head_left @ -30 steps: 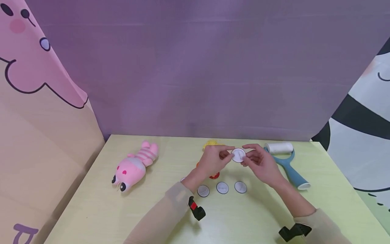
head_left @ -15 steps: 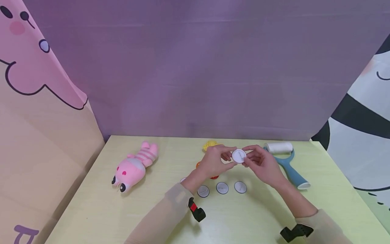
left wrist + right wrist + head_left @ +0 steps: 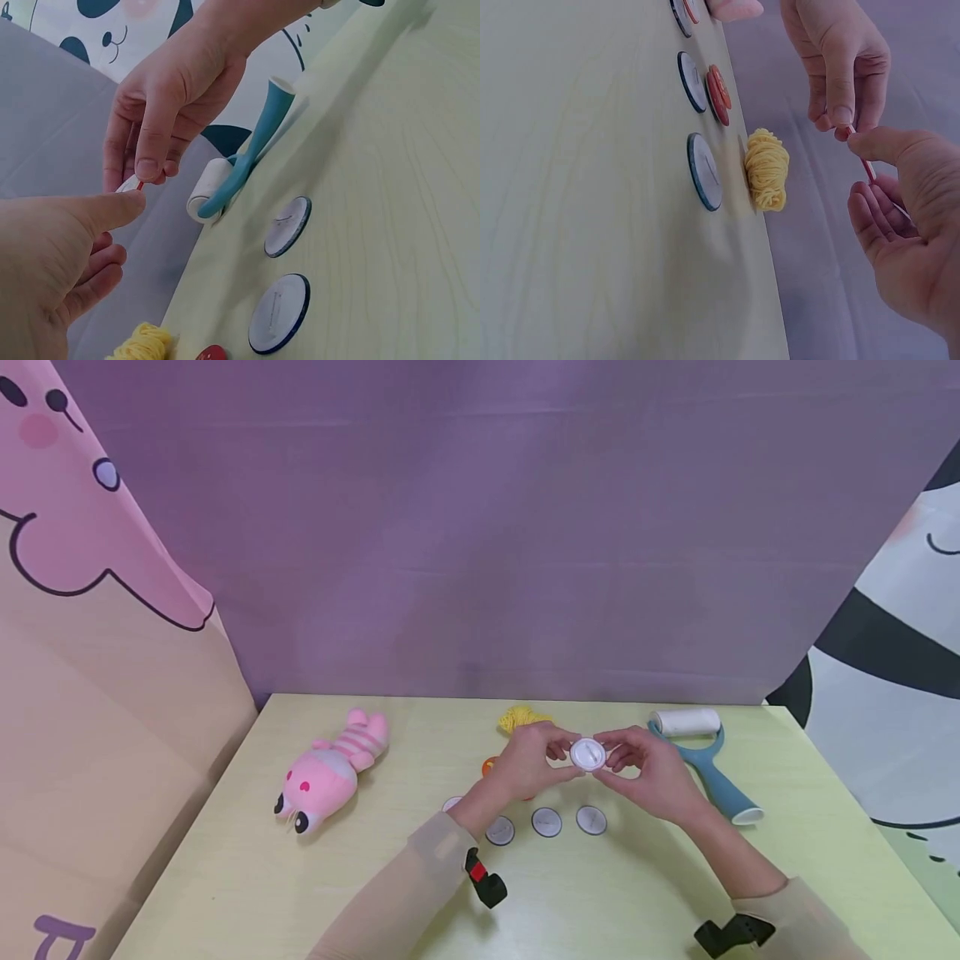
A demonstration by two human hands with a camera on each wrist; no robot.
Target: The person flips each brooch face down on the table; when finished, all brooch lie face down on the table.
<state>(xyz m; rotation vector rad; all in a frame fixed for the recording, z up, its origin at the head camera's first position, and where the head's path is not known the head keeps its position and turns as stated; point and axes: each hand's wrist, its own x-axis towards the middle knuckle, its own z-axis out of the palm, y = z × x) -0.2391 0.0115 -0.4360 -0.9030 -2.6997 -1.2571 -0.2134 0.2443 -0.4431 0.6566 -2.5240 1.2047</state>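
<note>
Both hands hold a round pin badge (image 3: 588,754) by its edges above the table, its white back with the pin facing the head camera. My left hand (image 3: 531,762) pinches its left side between thumb and finger; my right hand (image 3: 651,775) pinches the right side. In the right wrist view the badge (image 3: 870,171) appears edge-on with a red rim. Below the hands several badges (image 3: 547,822) lie back up in a row on the table, one partly hidden by my left wrist. An orange badge (image 3: 489,765) peeks out behind the left hand.
Yellow yarn (image 3: 519,718) lies at the table's back, beyond the left hand. A pink plush toy (image 3: 330,777) rests on the left. On the right is a lint roller (image 3: 712,768) with a blue handle. A purple cloth (image 3: 480,527) hangs behind the table (image 3: 225,877).
The badge has come slightly lower, with both hands. First the left thumb, then the right, has shifted from the badge's face to its lower edge. The badges on the table stay put.
</note>
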